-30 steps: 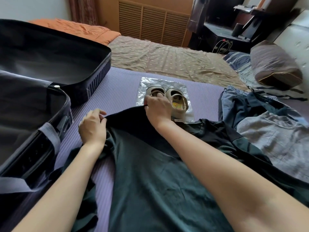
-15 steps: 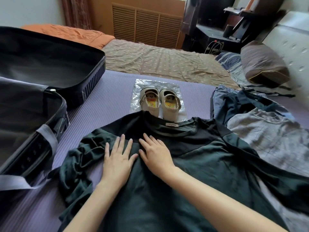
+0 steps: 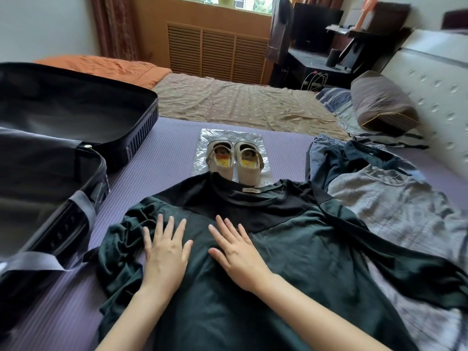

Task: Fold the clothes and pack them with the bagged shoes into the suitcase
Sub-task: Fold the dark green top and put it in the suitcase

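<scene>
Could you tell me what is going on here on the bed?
A person is packing for a trip. The left hand and right hand both lie flat, fingers straight, on a dark green T-shirt spread out and not yet folded. Just beyond its collar, a pair of pale shoes sits on a clear plastic bag. The suitcase lies open on the left, and more clothes wait in a heap on the right.

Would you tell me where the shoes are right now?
In the head view, the shoes sit centre, on a clear plastic bag just beyond the dark shirt, between the open suitcase at left and the clothes pile at right.
</scene>
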A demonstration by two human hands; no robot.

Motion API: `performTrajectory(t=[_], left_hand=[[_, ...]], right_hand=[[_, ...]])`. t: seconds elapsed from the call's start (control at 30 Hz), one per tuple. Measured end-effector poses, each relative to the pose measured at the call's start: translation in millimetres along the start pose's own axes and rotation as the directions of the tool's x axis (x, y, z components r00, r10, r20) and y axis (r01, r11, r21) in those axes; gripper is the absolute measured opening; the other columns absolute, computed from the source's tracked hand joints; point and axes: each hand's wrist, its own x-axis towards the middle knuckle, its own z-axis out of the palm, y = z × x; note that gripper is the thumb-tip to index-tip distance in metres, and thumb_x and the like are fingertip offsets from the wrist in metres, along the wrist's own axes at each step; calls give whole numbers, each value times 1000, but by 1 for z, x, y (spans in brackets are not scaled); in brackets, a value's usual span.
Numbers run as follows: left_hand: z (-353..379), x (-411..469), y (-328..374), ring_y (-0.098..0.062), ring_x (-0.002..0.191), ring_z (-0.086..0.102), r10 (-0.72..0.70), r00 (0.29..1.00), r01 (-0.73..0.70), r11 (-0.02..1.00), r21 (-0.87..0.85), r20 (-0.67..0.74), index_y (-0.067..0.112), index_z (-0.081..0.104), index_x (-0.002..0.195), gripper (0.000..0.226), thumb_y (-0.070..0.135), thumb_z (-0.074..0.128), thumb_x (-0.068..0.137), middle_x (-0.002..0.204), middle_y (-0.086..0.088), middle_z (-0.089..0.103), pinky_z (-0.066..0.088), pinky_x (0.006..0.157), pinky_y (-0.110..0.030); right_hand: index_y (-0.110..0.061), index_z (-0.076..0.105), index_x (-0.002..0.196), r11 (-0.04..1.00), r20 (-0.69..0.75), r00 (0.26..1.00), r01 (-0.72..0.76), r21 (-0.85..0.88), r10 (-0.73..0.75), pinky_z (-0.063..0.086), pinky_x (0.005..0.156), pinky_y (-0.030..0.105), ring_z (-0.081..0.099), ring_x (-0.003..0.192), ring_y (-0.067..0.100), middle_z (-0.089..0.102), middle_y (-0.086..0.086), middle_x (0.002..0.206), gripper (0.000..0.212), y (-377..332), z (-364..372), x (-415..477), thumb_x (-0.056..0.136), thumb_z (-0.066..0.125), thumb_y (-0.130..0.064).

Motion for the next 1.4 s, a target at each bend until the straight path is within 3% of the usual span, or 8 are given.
performTrajectory(t=[0.27,0.43,0.57,0.7,0.77,1.03,1.2,1.4], left_hand=[[-37,-93,-7,-12,141,21,0,987,-47,955,-293,-159,13,64,118,65,51,15,99,128,-8,59,7,115,-34],[-40,-122,-32,-30,130,37,-212,961,140,926,-350,-177,11,54,128,54,40,48,83,136,-17,50,32,102,-52],[-58,-136,-40,-20,98,60,-330,933,221,839,-498,-142,19,62,121,49,19,76,74,111,-8,67,47,87,-36],[-76,-139,-40,4,81,64,-408,913,265,566,-781,14,41,63,99,50,-1,73,75,91,23,70,47,75,-6],[-78,-136,-40,0,87,67,-388,918,262,448,-855,78,35,65,100,44,-2,70,78,92,12,73,48,74,-5],[-80,-135,-35,-14,106,62,-365,892,293,18,-956,266,11,57,118,32,-2,56,89,112,-4,66,55,79,-20],[-69,-135,-46,-22,104,63,-460,871,252,117,-961,173,19,62,103,26,-2,51,92,108,-4,67,55,76,-17],[-71,-115,-39,-13,105,62,-409,906,234,269,-934,110,24,62,106,31,-1,52,92,108,5,66,50,92,-34]], right_hand=[[-28,41,143,984,-44,998,-40,172,48,-1,115,17,19,143,9,19,-8,157,87,-25,-9,-51,77,10,-76],[-22,47,139,961,-100,990,125,247,-104,19,112,19,38,131,12,47,-7,142,48,-77,-3,-55,92,55,-29],[-22,47,140,961,-130,986,136,240,-107,17,113,20,43,123,16,57,-3,130,51,-108,6,-55,90,57,-18],[-31,27,149,949,-66,986,167,268,-154,18,112,22,39,122,14,50,-5,134,75,-125,9,-55,85,64,-21],[-35,28,148,941,-46,983,186,283,-181,15,112,20,38,124,12,47,-7,138,77,-130,7,-54,82,68,-26],[-24,75,100,937,-202,977,134,323,-70,33,98,24,57,93,13,69,-3,95,19,-127,-1,-50,83,67,-31],[-21,76,93,880,-220,975,127,458,-26,44,90,22,63,86,6,72,-6,89,12,-120,-11,-59,83,68,-23],[-15,72,87,496,-228,941,77,865,251,49,69,16,62,71,3,72,-5,77,25,-73,-60,-69,90,57,5]])
